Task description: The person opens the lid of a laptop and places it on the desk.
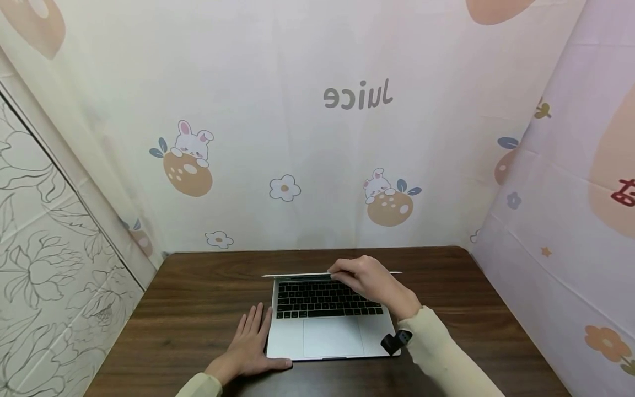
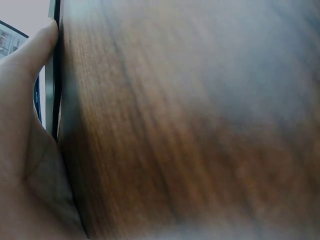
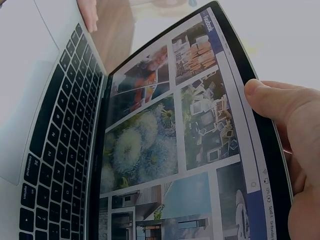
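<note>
A silver laptop [image 1: 333, 336] with black keys [image 3: 55, 125] sits on the dark wooden table. Its lid stands up and tilts forward over the keyboard in the head view. On the lit screen [image 3: 145, 140], several photos and the word Facebook show in the right wrist view. My right hand [image 1: 364, 278] pinches the lid's top edge, thumb on the screen side and fingers behind. Flat beside the laptop's left side rests my left hand [image 1: 248, 344], fingers straight. Its thumb [image 2: 42, 42] lies against the laptop's front edge.
The brown table [image 1: 198, 298] reaches back to a pale curtain [image 1: 297, 138] printed with rabbits and fruit. Another printed curtain [image 1: 560, 220] hangs at the right, and a flower-patterned panel [image 1: 49, 248] stands at the left. A small black device [image 1: 395, 342] is on my right wrist.
</note>
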A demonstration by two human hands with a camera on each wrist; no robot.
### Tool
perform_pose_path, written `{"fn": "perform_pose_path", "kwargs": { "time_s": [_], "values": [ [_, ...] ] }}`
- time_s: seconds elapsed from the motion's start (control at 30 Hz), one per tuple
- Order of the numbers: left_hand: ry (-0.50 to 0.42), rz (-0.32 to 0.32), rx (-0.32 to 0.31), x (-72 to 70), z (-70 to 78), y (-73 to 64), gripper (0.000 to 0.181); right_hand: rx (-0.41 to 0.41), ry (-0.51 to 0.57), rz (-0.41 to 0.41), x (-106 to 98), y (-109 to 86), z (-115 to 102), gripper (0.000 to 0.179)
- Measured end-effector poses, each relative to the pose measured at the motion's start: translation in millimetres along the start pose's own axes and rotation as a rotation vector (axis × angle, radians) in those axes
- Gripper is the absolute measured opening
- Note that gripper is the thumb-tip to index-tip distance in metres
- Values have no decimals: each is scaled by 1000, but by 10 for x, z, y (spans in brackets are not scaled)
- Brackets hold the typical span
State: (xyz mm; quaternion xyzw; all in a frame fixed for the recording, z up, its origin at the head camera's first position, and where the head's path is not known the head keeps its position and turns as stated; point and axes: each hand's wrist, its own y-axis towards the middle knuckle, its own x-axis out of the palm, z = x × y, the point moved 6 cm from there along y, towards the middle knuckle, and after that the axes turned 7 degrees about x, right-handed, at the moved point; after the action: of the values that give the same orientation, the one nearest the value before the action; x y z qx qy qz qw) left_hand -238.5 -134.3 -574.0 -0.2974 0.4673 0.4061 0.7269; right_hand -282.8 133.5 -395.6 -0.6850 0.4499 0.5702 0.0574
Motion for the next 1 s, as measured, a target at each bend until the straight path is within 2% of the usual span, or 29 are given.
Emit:
{"fn": "perform_pose_path", "kwargs": {
  "time_s": [0.2, 0.37, 0.63, 0.83, 1.0],
  "values": [
    [-43, 56, 28, 17, -24, -2, 134, 47, -5, -23, -27, 43, 39, 11],
    [-61, 82, 45, 52, -53, 7, 136, 55, -6, -34, -42, 79, 65, 12],
    [-54, 50, 23, 42, -53, 6, 136, 92, 19, -52, -40, 129, 118, 13],
    [-41, -8, -16, 20, -40, 1, 135, 83, 31, -51, -46, 165, 138, 12],
    [-34, -8, -9, 28, -35, 2, 134, 92, 36, -61, -57, 201, 158, 12]
  ]
}}
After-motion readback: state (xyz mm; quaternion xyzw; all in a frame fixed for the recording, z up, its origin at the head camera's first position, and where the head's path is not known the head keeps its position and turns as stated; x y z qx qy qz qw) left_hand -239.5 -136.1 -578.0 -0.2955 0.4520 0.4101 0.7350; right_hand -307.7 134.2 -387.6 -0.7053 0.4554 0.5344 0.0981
